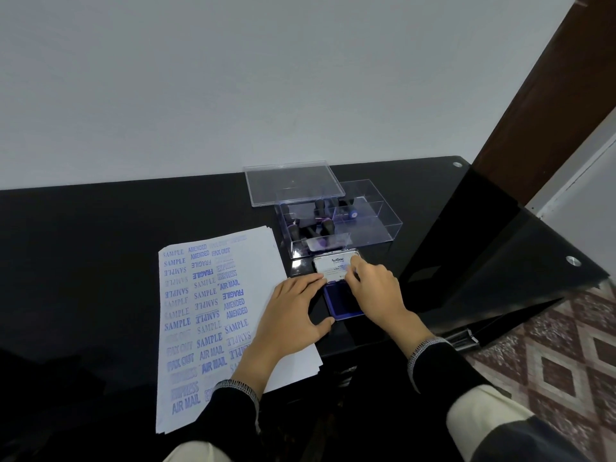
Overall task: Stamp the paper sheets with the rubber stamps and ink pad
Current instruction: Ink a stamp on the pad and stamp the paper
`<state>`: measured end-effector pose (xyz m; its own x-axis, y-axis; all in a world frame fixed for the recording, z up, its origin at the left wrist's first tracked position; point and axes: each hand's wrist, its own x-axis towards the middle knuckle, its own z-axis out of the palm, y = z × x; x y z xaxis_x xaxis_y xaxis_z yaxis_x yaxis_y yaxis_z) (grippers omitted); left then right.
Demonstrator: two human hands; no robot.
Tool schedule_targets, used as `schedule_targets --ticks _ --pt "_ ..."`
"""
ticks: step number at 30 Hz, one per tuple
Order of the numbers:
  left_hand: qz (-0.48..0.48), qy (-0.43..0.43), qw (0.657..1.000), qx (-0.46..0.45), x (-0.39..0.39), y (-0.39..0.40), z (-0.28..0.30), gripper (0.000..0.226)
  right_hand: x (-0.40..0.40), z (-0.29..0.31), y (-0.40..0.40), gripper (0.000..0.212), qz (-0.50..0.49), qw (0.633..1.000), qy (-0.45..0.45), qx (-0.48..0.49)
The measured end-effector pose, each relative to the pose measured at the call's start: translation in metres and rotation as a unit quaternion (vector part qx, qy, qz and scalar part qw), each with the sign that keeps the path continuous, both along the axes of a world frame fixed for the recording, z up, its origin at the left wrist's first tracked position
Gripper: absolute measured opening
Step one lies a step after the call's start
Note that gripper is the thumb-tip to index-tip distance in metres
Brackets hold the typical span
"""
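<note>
Ink pad (341, 300) open on bench (100, 228), right of paper sheets (213, 315). Left hand (293, 308) braces the base, thumb and fingers spread; right hand (373, 288) pinches lid (335, 266), likely closing. Rubber stamps (313, 225) boxed, far side.

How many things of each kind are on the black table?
Paper stack: 1
Ink pad, lid open: 1
Clear box holding stamps: 1
Clear box lid, lying behind the box: 1
Rubber stamps in the box: at least 5, the exact count is hard to tell
Hands: 2, left hand and right hand
Total: at least 11
</note>
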<state>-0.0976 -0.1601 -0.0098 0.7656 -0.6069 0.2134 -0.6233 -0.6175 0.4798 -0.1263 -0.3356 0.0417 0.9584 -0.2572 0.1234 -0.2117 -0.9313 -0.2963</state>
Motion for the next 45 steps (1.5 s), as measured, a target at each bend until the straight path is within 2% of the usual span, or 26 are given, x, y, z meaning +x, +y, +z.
schedule_targets --ticks 8,12,24,38,42,45 --pt "0.003 0.000 1.000 -0.010 -0.001 0.000 0.001 0.080 -0.025 -0.022 0.005 0.021 -0.018 0.996 -0.089 -0.025" --pt "0.003 0.002 1.000 -0.010 -0.001 0.000 0.001 0.076 -0.030 -0.024 0.007 0.022 -0.024 0.994 -0.104 -0.022" --pt "0.002 0.001 1.000 -0.005 -0.001 0.000 0.001 0.072 0.011 0.007 -0.003 0.018 0.015 0.999 0.041 -0.001" --pt "0.002 0.001 1.000 -0.015 -0.001 0.000 0.002 0.074 -0.029 -0.024 0.004 0.023 -0.009 0.995 -0.100 -0.015" --pt "0.002 -0.002 1.000 -0.014 -0.001 0.001 0.001 0.073 -0.026 -0.020 0.002 0.026 -0.007 0.996 -0.091 -0.022" --pt "0.002 -0.002 1.000 -0.012 -0.001 0.001 0.001 0.073 -0.013 -0.012 -0.001 0.024 0.000 0.999 -0.038 -0.027"
